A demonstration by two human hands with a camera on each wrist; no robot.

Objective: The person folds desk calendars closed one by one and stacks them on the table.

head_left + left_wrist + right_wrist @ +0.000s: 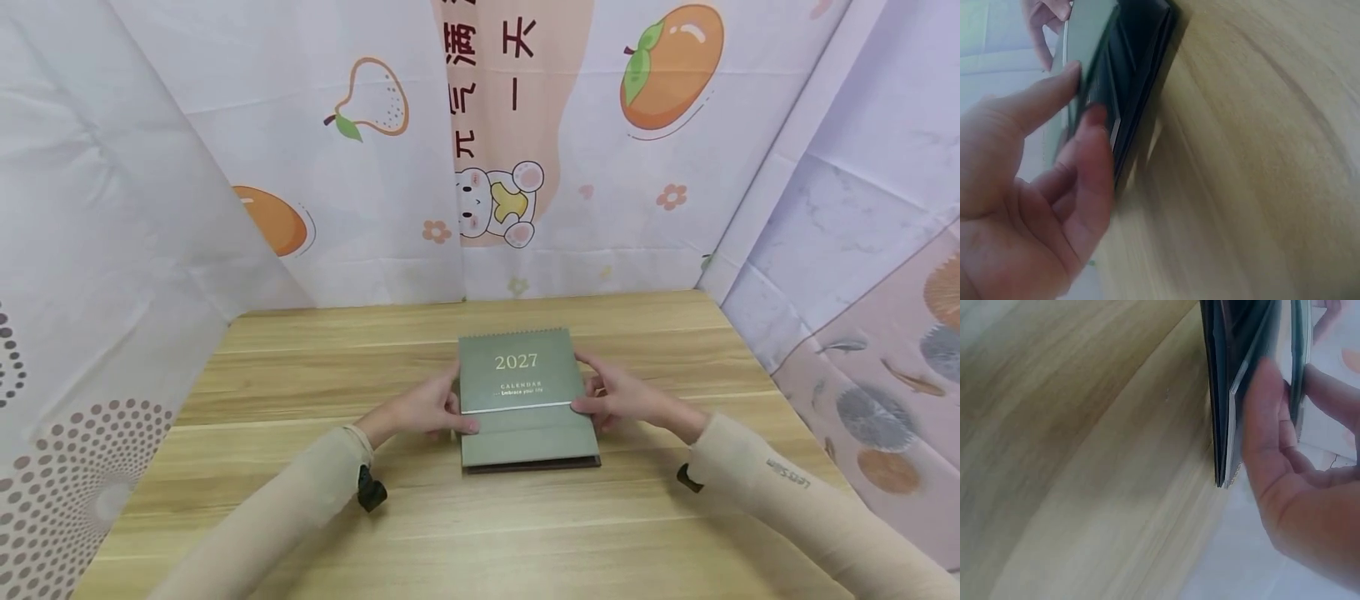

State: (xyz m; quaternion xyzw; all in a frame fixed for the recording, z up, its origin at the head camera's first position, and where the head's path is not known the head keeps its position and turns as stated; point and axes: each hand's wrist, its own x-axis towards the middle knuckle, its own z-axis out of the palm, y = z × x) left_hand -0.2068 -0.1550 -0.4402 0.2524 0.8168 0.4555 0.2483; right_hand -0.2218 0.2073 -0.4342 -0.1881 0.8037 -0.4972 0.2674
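Observation:
A green 2027 desk calendar (517,343) with a spiral binding along its top edge leans back on the table. My left hand (429,406) pinches its left side, thumb on the front and fingers behind the front panel. On the opposite side, my right hand (622,395) grips the edge between thumb and fingers. In the left wrist view, a gap separates the calendar's green front panel (1090,31) from its dark base. The right wrist view shows fingers reaching between that panel and the calendar's pages (1233,425).
The calendar stands on a wood-grain table (315,350). Behind it hangs a white curtain (390,192) printed with fruit and characters. More patterned cloth (97,208) hangs on the left, and a patterned cloth (862,275) borders the right side.

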